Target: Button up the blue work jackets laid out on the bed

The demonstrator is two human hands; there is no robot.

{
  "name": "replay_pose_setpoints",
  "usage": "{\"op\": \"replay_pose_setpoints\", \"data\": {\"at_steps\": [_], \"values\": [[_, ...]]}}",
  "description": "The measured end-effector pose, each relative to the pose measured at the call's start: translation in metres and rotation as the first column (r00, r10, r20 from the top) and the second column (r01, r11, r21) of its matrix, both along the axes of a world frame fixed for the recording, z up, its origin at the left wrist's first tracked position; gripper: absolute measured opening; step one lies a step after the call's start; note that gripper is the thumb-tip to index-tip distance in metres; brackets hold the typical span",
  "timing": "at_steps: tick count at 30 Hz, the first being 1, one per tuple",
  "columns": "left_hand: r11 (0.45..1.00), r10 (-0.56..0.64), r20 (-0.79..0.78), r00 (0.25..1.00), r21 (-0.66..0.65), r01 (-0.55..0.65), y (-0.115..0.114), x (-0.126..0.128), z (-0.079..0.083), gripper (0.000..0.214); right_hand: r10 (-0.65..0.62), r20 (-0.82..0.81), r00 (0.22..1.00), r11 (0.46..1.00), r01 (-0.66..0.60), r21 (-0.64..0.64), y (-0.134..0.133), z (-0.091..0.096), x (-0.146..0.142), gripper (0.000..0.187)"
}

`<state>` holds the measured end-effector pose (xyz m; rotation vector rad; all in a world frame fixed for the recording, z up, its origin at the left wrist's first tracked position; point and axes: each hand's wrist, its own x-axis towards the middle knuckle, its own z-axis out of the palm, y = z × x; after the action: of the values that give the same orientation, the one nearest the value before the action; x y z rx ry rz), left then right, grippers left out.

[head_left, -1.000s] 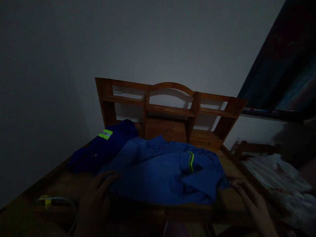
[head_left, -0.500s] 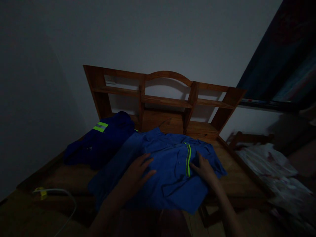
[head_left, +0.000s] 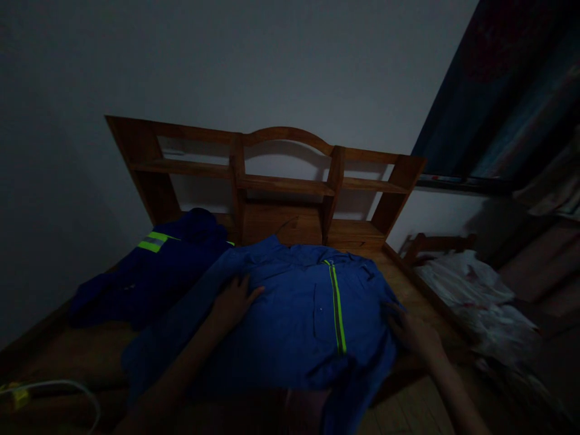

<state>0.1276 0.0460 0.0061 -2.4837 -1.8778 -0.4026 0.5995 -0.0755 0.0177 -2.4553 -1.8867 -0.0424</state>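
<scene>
A blue work shirt (head_left: 290, 320) with a yellow-green reflective stripe lies spread on a wooden bed base (head_left: 408, 284). My left hand (head_left: 233, 299) rests flat on its left part, fingers stretched out. At the shirt's right edge my right hand (head_left: 414, 332) touches the cloth; the dim light hides how its fingers are set. A darker blue garment (head_left: 149, 272) with a reflective band lies bunched to the left, beside the shirt.
A wooden headboard with shelves (head_left: 272, 181) stands against the white wall behind. A white cable (head_left: 54, 389) lies at the lower left. Crumpled light cloth (head_left: 471, 296) sits to the right of the bed, and a dark curtain (head_left: 507, 96) hangs at the upper right.
Both hands have moved apart across the shirt, the left toward its left side, the right to its right edge. The shirt lies flatter and wider. The view has shifted left.
</scene>
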Motion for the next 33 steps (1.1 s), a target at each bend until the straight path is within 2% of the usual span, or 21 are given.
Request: {"op": "replay_pose_setpoints", "data": {"at_steps": [1, 2, 3, 5, 6, 8, 11, 14, 16, 18, 22, 26, 30, 33], "values": [[0.999, 0.036, 0.022, 0.999, 0.017, -0.036, 0.002, 0.018, 0.013, 0.050, 0.016, 0.006, 1.000, 0.999, -0.016, 0.045, 0.005, 0.008, -0.002, 0.039], [0.999, 0.014, 0.048, 0.999, 0.043, -0.016, 0.004, 0.039, 0.025, 0.051, 0.028, 0.011, 1.000, 0.994, -0.029, 0.102, 0.014, 0.018, -0.006, 0.038], [0.994, -0.077, 0.075, 0.994, 0.083, 0.070, 0.008, 0.062, 0.036, 0.047, 0.041, 0.012, 0.999, 0.985, -0.043, 0.167, 0.026, 0.029, -0.014, 0.037], [0.946, -0.301, 0.156, 0.941, 0.173, 0.274, 0.019, 0.111, 0.050, 0.037, 0.065, 0.008, 0.998, 0.953, -0.065, 0.295, 0.056, 0.051, -0.034, 0.037], [0.915, -0.389, 0.208, 0.897, 0.198, 0.351, 0.026, 0.135, 0.052, 0.034, 0.090, 0.006, 0.996, 0.934, -0.087, 0.347, 0.073, 0.059, -0.045, 0.037], [0.873, -0.485, 0.316, 0.815, 0.220, 0.435, 0.040, 0.176, 0.045, 0.029, 0.197, -0.005, 0.980, 0.890, -0.177, 0.421, 0.105, 0.067, -0.066, 0.033], [0.878, -0.478, 0.443, 0.759, 0.216, 0.427, 0.054, 0.213, 0.020, 0.027, 0.342, -0.036, 0.939, 0.836, -0.286, 0.469, 0.142, 0.053, -0.082, 0.028], [0.899, -0.436, 0.529, 0.728, 0.234, 0.369, 0.060, 0.222, 0.001, 0.022, 0.420, -0.157, 0.894, 0.821, -0.301, 0.485, 0.164, 0.023, -0.076, 0.026], [0.890, -0.455, 0.550, 0.700, 0.254, 0.378, 0.061, 0.220, -0.003, 0.018, 0.465, -0.283, 0.838, 0.824, -0.293, 0.485, 0.173, 0.008, -0.064, 0.025], [0.882, -0.469, 0.554, 0.688, 0.255, 0.396, 0.061, 0.219, 0.000, 0.014, 0.510, -0.400, 0.762, 0.822, -0.294, 0.488, 0.180, 0.002, -0.053, 0.027], [0.881, -0.468, 0.554, 0.689, 0.228, 0.415, 0.058, 0.223, 0.009, 0.007, 0.586, -0.533, 0.610, 0.806, -0.368, 0.464, 0.182, 0.010, -0.041, 0.030], [0.884, -0.459, 0.566, 0.685, 0.212, 0.417, 0.054, 0.227, 0.011, 0.009, 0.625, -0.622, 0.472, 0.777, -0.451, 0.438, 0.175, 0.019, -0.042, 0.032], [0.901, -0.414, 0.620, 0.667, 0.170, 0.400, 0.053, 0.227, 0.008, 0.012, 0.618, -0.689, 0.379, 0.769, -0.470, 0.432, 0.171, 0.023, -0.038, 0.032], [0.897, -0.384, 0.701, 0.600, 0.128, 0.424, 0.056, 0.228, 0.004, 0.013, 0.600, -0.725, 0.339, 0.768, -0.499, 0.402, 0.169, 0.025, -0.031, 0.031]]}}
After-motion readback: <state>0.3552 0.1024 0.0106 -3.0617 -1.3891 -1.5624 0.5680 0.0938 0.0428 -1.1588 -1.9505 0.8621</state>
